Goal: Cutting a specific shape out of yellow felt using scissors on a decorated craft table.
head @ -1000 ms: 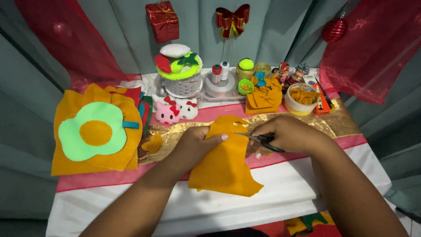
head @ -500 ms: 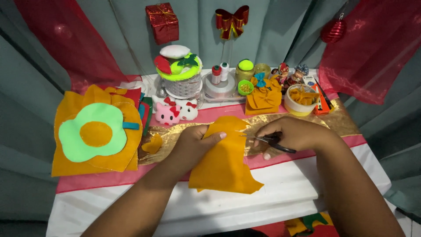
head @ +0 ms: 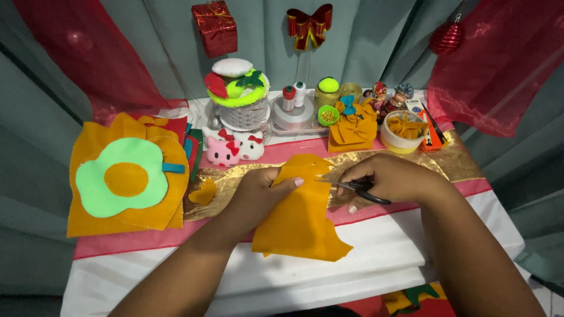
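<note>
Left hand [head: 258,196] pinching orange felt [head: 302,217] at table [head: 382,258] centre, right hand [head: 390,178] at its 3 o'clock, fingers closed through scissors [head: 346,186], blades at felt's upper right edge, small felt scrap [head: 204,192] at 9 o'clock, flower piece [head: 120,179] further left

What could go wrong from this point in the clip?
The scissors in the right hand point toward the left hand, whose thumb lies near the blades; a slip might nick it. The orange felt sheet droops over the table edge, so the cut may wander.
</note>
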